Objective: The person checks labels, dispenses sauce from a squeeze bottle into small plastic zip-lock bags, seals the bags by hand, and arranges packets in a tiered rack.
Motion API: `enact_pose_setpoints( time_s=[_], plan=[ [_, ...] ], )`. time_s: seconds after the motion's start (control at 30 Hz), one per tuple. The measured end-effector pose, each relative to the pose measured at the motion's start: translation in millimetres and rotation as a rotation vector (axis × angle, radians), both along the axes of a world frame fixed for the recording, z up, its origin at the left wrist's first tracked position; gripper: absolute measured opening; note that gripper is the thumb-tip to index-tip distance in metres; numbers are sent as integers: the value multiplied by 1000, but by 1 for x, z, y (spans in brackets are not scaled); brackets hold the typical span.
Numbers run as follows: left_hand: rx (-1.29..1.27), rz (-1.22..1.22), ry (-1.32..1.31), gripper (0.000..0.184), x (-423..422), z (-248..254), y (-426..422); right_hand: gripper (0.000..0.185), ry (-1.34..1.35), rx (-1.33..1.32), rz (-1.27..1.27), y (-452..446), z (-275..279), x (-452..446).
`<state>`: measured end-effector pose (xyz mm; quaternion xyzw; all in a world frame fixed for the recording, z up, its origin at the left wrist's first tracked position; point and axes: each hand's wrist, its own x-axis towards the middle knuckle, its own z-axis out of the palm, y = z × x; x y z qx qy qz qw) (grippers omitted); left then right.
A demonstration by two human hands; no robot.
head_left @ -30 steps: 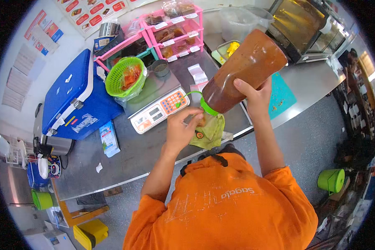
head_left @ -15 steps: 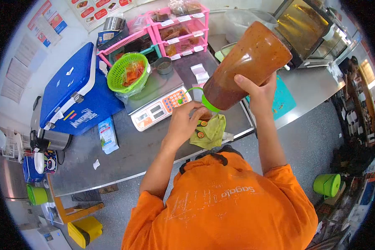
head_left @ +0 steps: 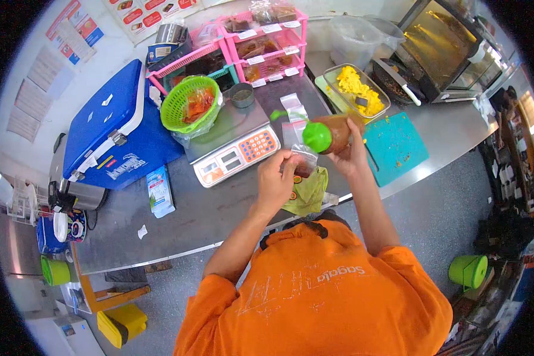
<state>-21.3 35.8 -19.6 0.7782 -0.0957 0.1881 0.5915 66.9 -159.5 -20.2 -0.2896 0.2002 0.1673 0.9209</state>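
Note:
My left hand (head_left: 277, 181) pinches the edge of a small clear plastic bag (head_left: 304, 166) with dark reddish sauce in its bottom. In my right hand (head_left: 351, 155) is a squeeze bottle (head_left: 340, 132) of brown-red sauce, tilted nearly level. Its green cap (head_left: 318, 137) faces left, just above and beside the bag, and the nozzle lid hangs off on a strap. Beneath the bag lies a green cloth (head_left: 308, 196) on the steel counter (head_left: 190, 228). Left of the hands stands a digital scale (head_left: 237, 157).
A green basket (head_left: 172, 107) with bagged orange food and a grey cup (head_left: 242, 95) rest on the scale. Behind stand pink drawers (head_left: 267, 50); a blue cooler (head_left: 104, 127) is at left. To the right are a glass dish (head_left: 362, 89) of yellow food, a knife (head_left: 404, 86) and a teal board (head_left: 396, 148).
My right hand has lowered the bottle from a steep upside-down tilt to nearly level. The cap is now apart from the bag, and the yellow food behind shows. My left hand keeps the bag.

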Motion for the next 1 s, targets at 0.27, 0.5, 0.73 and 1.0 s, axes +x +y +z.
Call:
enact_pose_setpoints(
  time_s=[0.27,0.5,0.73,1.0],
  plan=[
    [-557,51,165,18,2,17,-5,53,167,759,-269,-41,-164,-1],
    [-734,88,240,13,-1,21,1,71,129,709,-467,-36,-152,-35],
    [-430,67,124,12,-15,16,-8,33,-529,-581,49,34,-15,-77],
    [-444,56,113,16,-27,29,-20,11,-721,-629,-105,41,16,-82]
  ],
)
